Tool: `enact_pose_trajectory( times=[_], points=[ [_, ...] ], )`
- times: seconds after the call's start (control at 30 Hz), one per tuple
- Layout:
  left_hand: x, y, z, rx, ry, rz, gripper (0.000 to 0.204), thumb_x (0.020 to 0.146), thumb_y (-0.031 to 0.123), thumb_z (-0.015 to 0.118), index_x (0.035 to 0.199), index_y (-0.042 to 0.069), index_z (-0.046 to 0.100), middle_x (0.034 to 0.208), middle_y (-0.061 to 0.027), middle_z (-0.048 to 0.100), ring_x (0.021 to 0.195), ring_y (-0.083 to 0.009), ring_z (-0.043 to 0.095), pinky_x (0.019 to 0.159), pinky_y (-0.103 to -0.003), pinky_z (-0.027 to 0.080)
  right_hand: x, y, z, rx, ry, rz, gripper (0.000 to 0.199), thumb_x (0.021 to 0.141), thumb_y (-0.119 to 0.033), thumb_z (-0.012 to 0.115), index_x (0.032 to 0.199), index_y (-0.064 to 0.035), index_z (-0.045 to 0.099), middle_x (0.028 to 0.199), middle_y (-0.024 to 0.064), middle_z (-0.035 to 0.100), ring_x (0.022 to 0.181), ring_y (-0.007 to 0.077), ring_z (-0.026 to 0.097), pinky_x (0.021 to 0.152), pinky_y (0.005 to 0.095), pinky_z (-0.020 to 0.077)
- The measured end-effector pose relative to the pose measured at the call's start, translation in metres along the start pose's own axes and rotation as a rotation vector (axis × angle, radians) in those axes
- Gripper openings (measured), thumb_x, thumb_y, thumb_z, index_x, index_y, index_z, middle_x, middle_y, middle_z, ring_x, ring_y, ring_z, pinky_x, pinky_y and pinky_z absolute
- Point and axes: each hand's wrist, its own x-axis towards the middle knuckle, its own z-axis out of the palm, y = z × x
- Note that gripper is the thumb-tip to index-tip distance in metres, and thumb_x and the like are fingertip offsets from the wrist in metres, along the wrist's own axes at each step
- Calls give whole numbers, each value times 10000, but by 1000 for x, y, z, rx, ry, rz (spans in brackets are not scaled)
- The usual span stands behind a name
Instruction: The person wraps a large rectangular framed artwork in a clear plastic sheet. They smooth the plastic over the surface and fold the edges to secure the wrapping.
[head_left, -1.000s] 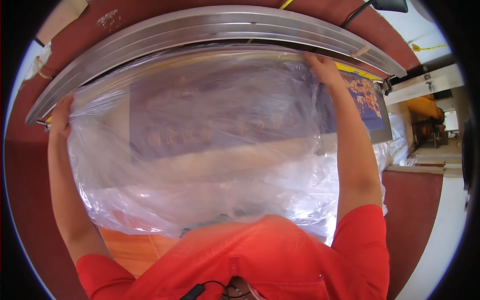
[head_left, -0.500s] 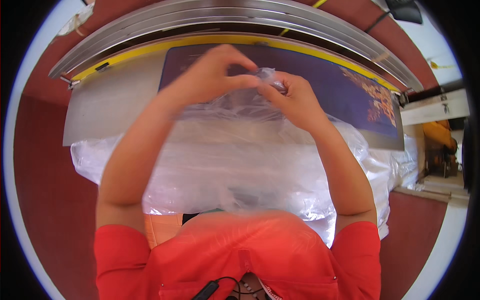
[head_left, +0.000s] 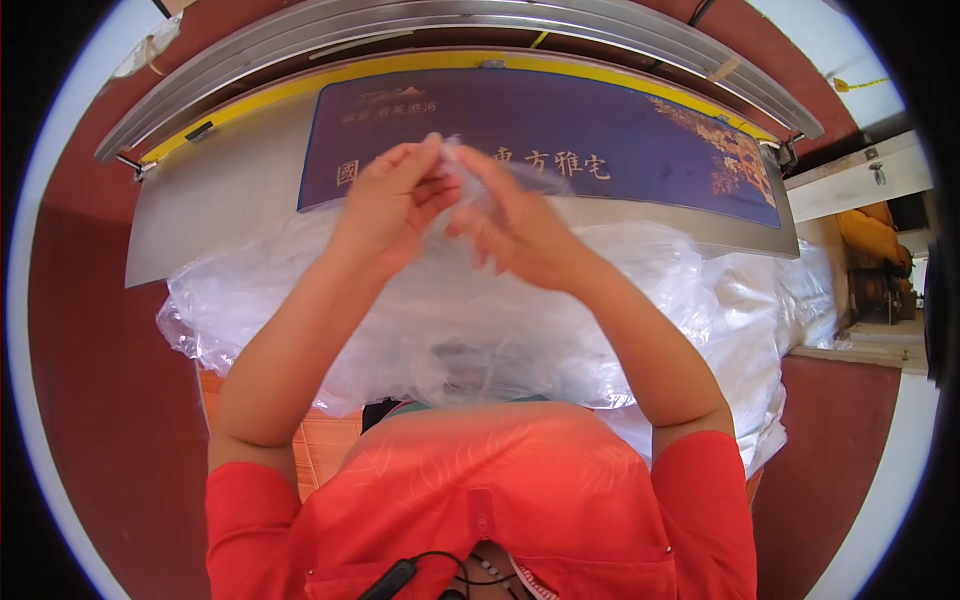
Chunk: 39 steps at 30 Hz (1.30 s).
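Note:
Clear plastic sheeting (head_left: 640, 290) lies in crinkled folds over the near side of the work surface and hangs down toward me. My left hand (head_left: 390, 205) pinches a gathered bit of it between thumb and forefinger, the other fingers curled. Against those fingertips, my right hand (head_left: 525, 230) grips the same bunched plastic; its fingers are partly smeared by motion. Behind both hands lies a dark purple-blue mat (head_left: 450, 115) with pale lettering and an orange floral print at its right end. The hands cover part of the lettering.
Under the mat is a grey metal plate (head_left: 215, 195), bordered by a yellow strip (head_left: 290, 82) at the back. A long silver rail (head_left: 480, 22) spans the far side. A white board (head_left: 860, 180) with a latch stands at the right, close to some yellow-orange material (head_left: 862, 235).
Both hands have come nearer to me and left, still on the plastic. The sheeting's top edge has dropped, uncovering more of the mat and its lettering.

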Motion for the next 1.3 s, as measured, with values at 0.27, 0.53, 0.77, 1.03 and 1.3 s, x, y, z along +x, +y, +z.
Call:
enact_pose_trajectory(
  times=[0.27,0.53,0.77,1.03,1.3],
  points=[
    [-101,265,-165,696,424,717,372,755,108,501,1107,5,438,1006,-103,518,900,-166,509,667,-216,459,-42,39,-4,-184,-87,358,419,825,-346,452,1118,-48,428,731,140,588,622,182,589,585,288,438],
    [-23,265,-309,1880,898,660,271,792,228,476,979,33,486,879,-115,553,803,-195,546,659,-274,454,-173,117,-69,112,153,737,259,795,-260,507,902,-25,524,616,69,544,533,112,545,469,229,444],
    [141,113,-223,2163,646,1071,289,825,333,454,866,57,529,767,-127,584,719,-220,578,651,-324,450,-411,6,-330,384,1445,220,245,806,-142,512,1014,-14,499,647,-32,482,519,29,444,457,133,407],
    [132,119,-245,1507,385,485,298,805,299,507,869,9,536,686,-118,557,611,-187,516,562,-287,391,-160,-27,-214,-1330,725,-548,603,779,-316,456,1239,26,268,1271,190,294,1186,326,268,974,435,199],
    [23,218,-446,2274,645,102,281,850,244,404,852,-13,517,836,-215,538,766,-348,522,664,-395,402,-272,160,-331,-1319,874,749,462,846,-301,411,1253,-108,306,1265,133,331,1182,313,276,953,378,243]
  ],
)
